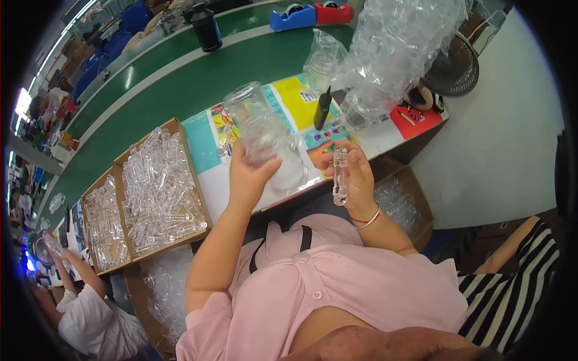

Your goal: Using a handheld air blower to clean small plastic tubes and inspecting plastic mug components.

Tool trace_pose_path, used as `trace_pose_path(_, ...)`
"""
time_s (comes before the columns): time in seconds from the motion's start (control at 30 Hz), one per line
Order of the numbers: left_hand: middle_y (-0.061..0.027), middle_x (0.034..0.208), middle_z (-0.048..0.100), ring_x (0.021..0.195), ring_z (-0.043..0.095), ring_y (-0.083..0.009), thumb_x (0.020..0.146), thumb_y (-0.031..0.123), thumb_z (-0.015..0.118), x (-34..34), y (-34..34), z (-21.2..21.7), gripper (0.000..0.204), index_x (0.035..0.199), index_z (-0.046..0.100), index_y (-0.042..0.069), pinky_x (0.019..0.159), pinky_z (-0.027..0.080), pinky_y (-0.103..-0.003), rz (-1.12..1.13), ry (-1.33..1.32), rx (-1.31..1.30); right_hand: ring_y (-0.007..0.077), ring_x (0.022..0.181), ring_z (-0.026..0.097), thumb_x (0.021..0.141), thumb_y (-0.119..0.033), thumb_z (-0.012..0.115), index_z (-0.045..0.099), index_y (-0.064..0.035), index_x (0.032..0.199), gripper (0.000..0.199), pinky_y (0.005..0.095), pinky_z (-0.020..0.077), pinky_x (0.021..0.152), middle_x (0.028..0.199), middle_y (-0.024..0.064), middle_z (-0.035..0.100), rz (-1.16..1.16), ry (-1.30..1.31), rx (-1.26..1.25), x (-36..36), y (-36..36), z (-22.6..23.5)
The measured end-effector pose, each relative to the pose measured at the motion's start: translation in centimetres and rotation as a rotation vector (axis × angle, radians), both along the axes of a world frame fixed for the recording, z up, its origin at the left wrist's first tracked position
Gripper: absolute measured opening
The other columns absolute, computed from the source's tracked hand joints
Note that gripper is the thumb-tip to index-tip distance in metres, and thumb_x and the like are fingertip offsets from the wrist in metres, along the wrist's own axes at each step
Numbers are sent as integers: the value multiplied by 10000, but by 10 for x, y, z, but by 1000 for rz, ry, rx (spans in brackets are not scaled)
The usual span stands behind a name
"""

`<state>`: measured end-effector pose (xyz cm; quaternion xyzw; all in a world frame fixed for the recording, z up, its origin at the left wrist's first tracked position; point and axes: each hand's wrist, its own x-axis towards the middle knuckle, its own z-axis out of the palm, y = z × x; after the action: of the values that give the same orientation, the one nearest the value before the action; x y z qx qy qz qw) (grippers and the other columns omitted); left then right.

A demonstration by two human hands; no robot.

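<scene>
My left hand is wrapped round the near side of a transparent plastic container, its thumb toward the right. The container is blurred and some of the fingers are hidden behind it. Beyond it, a wide round transparent rim shows; I cannot tell whether it is part of the same piece. My right hand grips a transparent plastic handle, held upright between thumb and fingers above the table's front edge. A small black dropper-tipped bottle stands just past the right hand.
On the left, a divided cardboard box holds many transparent handle pieces. Bagged transparent containers are piled at the back right, near a dark fan. Blue tape dispenser and black bottle stand farther back. A co-worker sits left.
</scene>
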<state>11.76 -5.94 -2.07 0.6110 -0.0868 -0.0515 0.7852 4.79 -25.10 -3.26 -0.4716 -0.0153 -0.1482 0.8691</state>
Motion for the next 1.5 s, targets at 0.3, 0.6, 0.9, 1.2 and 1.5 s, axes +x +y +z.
trace_pose_path(0.3, -166, 1269, 411, 1146, 464, -310, 575, 310, 845, -98, 42, 25, 990, 1335, 274, 30, 936, 434, -444, -34, -230, -216, 197, 906, 617, 898, -273, 528, 478, 5, 1159, 385, 290, 505, 776, 1009, 176, 612, 277, -246, -171, -28, 50, 16)
trace_pose_path(0.6, -157, 1177, 505, 1047, 531, -229, 578, 256, 856, -108, 58, 22, 926, 1279, 332, -46, 906, 426, -359, 59, -276, -250, 243, 1038, 575, 896, -210, 535, 468, 20, 1165, 360, 334, 472, 878, 1096, 142, 583, 255, -337, -257, -41, 67, 22)
trace_pose_path(0.9, -143, 1156, 516, 1039, 532, -212, 580, 282, 853, -114, 72, 8, 939, 1286, 324, -39, 891, 425, -327, 60, -426, -53, 248, 1055, 554, 865, -316, 577, 478, 0, 1123, 420, 355, 420, 921, 1061, 194, 588, 155, -325, -454, -56, 78, 25)
trace_pose_path(1.2, -162, 1217, 466, 1145, 466, -243, 632, 318, 813, -132, 67, 26, 901, 1288, 308, -38, 914, 427, -361, 19, -137, -333, 208, 1044, 557, 855, -298, 599, 483, 13, 1116, 422, 318, 424, 910, 1136, 214, 558, 61, -296, -428, -63, 82, 26)
trace_pose_path(1.5, -147, 1239, 454, 1131, 477, -250, 697, 406, 730, -120, 70, 3, 856, 1309, 299, -9, 930, 409, -423, -225, 238, -498, 279, 1082, 519, 922, -500, 328, 379, 17, 1243, 611, 395, 363, 971, 1203, 221, 497, 225, -287, -456, -35, 71, 23)
